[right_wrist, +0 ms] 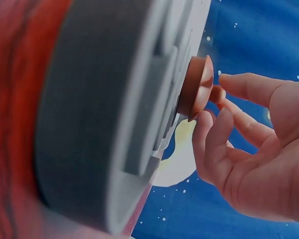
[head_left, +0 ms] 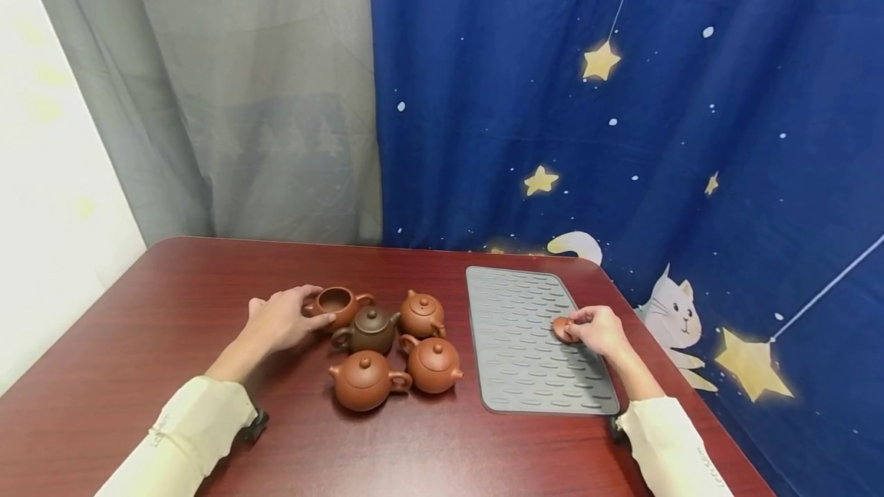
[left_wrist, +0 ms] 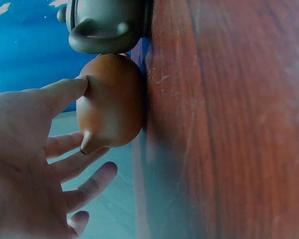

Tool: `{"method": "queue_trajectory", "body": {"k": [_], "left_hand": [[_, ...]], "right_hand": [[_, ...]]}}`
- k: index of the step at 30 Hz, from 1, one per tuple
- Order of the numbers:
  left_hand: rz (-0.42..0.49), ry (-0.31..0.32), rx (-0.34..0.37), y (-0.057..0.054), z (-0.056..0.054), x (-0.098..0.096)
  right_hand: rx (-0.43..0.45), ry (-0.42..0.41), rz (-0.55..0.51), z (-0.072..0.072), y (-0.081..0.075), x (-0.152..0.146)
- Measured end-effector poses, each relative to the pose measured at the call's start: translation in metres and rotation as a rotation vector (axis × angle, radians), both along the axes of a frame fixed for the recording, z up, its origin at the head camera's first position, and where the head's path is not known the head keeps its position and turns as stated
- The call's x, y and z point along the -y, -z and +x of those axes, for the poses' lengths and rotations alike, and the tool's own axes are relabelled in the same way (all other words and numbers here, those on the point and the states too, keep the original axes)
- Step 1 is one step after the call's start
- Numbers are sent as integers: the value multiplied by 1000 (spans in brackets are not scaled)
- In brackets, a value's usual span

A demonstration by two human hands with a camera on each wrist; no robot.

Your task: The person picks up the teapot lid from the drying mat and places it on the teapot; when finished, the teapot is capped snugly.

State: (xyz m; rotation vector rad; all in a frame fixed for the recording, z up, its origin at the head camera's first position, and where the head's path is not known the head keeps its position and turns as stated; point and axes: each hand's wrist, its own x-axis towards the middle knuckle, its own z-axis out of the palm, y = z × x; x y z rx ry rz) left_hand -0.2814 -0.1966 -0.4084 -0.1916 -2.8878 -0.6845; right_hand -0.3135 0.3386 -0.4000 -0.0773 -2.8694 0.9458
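Observation:
At the left, my left hand (head_left: 279,319) holds a lidless reddish-brown teapot (head_left: 343,318) between thumb and fingers. In the left wrist view the thumb presses one side of this teapot (left_wrist: 112,104), near its spout, and the other fingers are spread behind and below. On the grey mat, my right hand (head_left: 599,330) pinches the knob of a reddish-brown teapot lid (head_left: 561,329). The right wrist view has the lid (right_wrist: 195,87) lying against the mat, knob toward the fingertips. A dark brown teapot (head_left: 373,332) with its lid on stands close beside the open one.
Three more lidded reddish-brown teapots, one behind (head_left: 422,314), one at front right (head_left: 433,365) and one at front left (head_left: 362,382), cluster round the dark one. The ridged grey mat (head_left: 511,382) lies on the right of the dark red table (head_left: 290,443). Curtains (head_left: 483,98) hang behind.

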Motion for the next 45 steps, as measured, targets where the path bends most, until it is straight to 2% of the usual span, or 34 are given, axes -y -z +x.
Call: {"method": "queue_trajectory", "body": {"k": [11,18,26,39,45], "left_hand": [[25,-9,32,1,-1,0],[20,-18,33,-1,-1,2],[-6,-11,44,-2,-2,2],[-24,-15,28,0,0,-1],[-24,-16,21,-1,1,-1]], "right_hand": [[4,-4,24,-2,1,0],[-40,-49,57,-4,0,2],[-105,-50,59,-6,0,9],[-233,-46,-27,3,-18,65],[-271,-77,-59,7,-25,89]]}}
